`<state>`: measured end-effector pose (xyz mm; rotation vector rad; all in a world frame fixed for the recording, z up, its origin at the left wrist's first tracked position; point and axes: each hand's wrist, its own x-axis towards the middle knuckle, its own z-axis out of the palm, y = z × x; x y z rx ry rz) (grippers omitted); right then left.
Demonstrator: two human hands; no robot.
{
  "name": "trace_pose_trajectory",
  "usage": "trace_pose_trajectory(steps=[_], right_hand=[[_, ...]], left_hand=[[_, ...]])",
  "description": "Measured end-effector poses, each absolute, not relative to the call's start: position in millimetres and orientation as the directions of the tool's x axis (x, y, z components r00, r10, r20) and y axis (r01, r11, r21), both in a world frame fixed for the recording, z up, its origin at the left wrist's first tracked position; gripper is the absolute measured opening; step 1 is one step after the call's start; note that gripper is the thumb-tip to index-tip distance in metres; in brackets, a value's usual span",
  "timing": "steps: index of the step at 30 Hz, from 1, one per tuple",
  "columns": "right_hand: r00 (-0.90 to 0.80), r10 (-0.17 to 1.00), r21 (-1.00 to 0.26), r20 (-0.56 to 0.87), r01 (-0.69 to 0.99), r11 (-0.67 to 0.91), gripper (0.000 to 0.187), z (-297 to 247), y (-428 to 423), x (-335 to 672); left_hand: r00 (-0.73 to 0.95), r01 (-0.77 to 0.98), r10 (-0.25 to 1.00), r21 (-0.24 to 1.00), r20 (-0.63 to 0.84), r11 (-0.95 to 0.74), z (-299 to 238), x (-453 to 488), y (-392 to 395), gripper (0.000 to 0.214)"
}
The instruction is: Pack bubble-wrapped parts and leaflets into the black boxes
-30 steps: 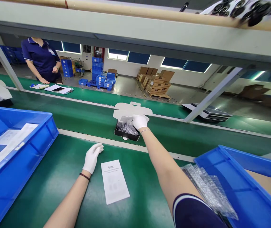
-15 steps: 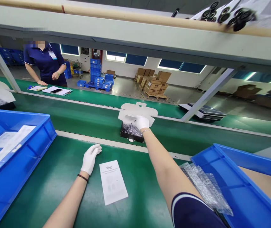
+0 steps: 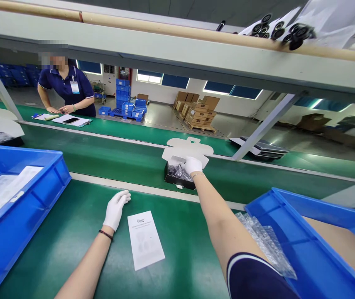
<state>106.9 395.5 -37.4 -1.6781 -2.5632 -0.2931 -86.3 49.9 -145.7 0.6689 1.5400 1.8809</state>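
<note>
My right hand (image 3: 193,165), in a white glove, reaches out to an open black box (image 3: 179,180) on the far belt. It touches the box's right side near the raised white lid (image 3: 189,146); its fingers are mostly hidden. Inside the box lie plastic-wrapped dark parts (image 3: 177,171) with a cable. My left hand (image 3: 116,209), also gloved in white, rests on the green worktop with its fingers extended and holds nothing. Just right of it lies a white printed booklet (image 3: 145,240), flat on the worktop.
Blue bins stand at left (image 3: 40,195) and right (image 3: 277,224), with clear plastic bags (image 3: 264,241) by the right one. Another open box (image 3: 1,139) sits at far left. A co-worker (image 3: 67,89) stands across the line. A shelf beam (image 3: 177,50) crosses overhead.
The open black box and my right hand have shifted right together; the far-left box has shifted right too. My left hand and the booklet stay in place. The co-worker's hands have come closer together.
</note>
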Motion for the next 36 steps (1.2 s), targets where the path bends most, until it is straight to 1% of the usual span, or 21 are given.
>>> trace_pose_trajectory(steps=[2,3,5,6,8,9,10,11,13,15,16,17,19,21,23,24,25,27,29,32,36], right_hand=[[-0.396,0.901,0.117,0.176,0.917,0.38,0.022,-29,393,111],[-0.387,0.9,0.119,0.202,0.922,0.369,0.025,-23,390,112],[-0.367,0.874,0.113,0.319,0.93,0.35,0.04,-15,374,114],[-0.362,0.848,0.092,0.386,0.93,0.355,0.047,-13,361,114],[-0.389,0.814,0.012,0.432,0.905,0.426,0.048,-18,320,115],[-0.427,0.817,-0.047,0.388,0.876,0.48,0.043,-25,292,116],[-0.498,0.825,-0.109,0.267,0.835,0.539,0.04,-35,262,118],[-0.567,0.81,-0.171,0.148,0.792,0.586,0.042,-47,229,120],[-0.678,0.735,-0.23,-0.029,0.72,0.655,0.059,-73,168,125],[-0.705,0.694,-0.245,-0.146,0.706,0.665,0.088,-93,124,130],[-0.692,0.699,-0.275,-0.182,0.718,0.639,0.094,-100,111,131],[-0.666,0.715,-0.324,-0.213,0.739,0.591,0.095,-105,104,133],[-0.616,0.741,-0.447,-0.268,0.761,0.47,0.077,-110,104,135],[-0.596,0.748,-0.527,-0.291,0.753,0.395,0.048,-113,112,137],[-0.6,0.763,-0.538,-0.24,0.736,0.41,0.019,-117,116,139],[-0.605,0.774,-0.53,-0.188,0.726,0.438,0.008,-120,116,139],[-0.609,0.782,-0.523,-0.129,0.712,0.468,0.002,-123,114,139],[-0.623,0.782,-0.558,-0.01,0.653,0.512,0.008,-128,110,139],[-0.591,0.804,-0.68,0.07,0.561,0.472,0.01,-128,109,141],[-0.488,0.865,-0.865,0.119,0.376,0.332,0.016,-114,118,151],[-0.442,0.889,-0.988,0.119,0.034,0.15,0.033,-85,139,171]], left_hand=[[-0.678,-0.13,0.735,0.982,0.01,-0.133,-147,-87,50,0.055],[-0.676,-0.127,0.737,0.983,0.014,-0.135,-147,-87,50,0.056],[-0.674,-0.126,0.738,0.982,0.018,-0.139,-148,-87,50,0.057],[-0.674,-0.127,0.738,0.982,0.017,-0.139,-148,-87,49,0.057],[-0.674,-0.133,0.738,0.982,0.01,-0.135,-147,-88,49,0.057],[-0.675,-0.136,0.738,0.982,0.007,-0.133,-147,-88,49,0.057],[-0.674,-0.137,0.738,0.982,0.004,-0.131,-147,-88,49,0.057],[-0.674,-0.137,0.739,0.982,0.003,-0.129,-146,-88,49,0.057],[-0.672,-0.131,0.74,0.983,0.005,-0.125,-146,-87,49,0.057],[-0.671,-0.116,0.742,0.986,0.013,-0.122,-146,-87,49,0.057],[-0.67,-0.107,0.743,0.987,0.017,-0.12,-147,-87,49,0.057],[-0.668,-0.099,0.743,0.988,0.021,-0.117,-147,-87,49,0.057],[-0.664,-0.08,0.747,0.991,0.028,-0.109,-148,-88,48,0.057],[-0.648,-0.041,0.76,0.995,0.043,-0.091,-150,-88,47,0.056],[-0.603,0.061,0.794,0.997,0.081,-0.055,-151,-86,46,0.051],[-0.567,0.146,0.816,0.989,0.111,-0.034,-152,-84,45,0.047],[-0.523,0.244,0.84,0.97,0.146,-0.016,-152,-82,44,0.042],[-0.437,0.412,0.874,0.911,0.212,-0.015,-153,-77,42,0.036],[-0.397,0.45,0.882,0.891,0.254,-0.055,-154,-73,41,0.039],[-0.472,0.272,0.838,0.95,0.273,-0.157,-155,-74,39,0.055],[-0.625,0.03,0.755,0.972,0.199,-0.231,-153,-80,39,0.073]])
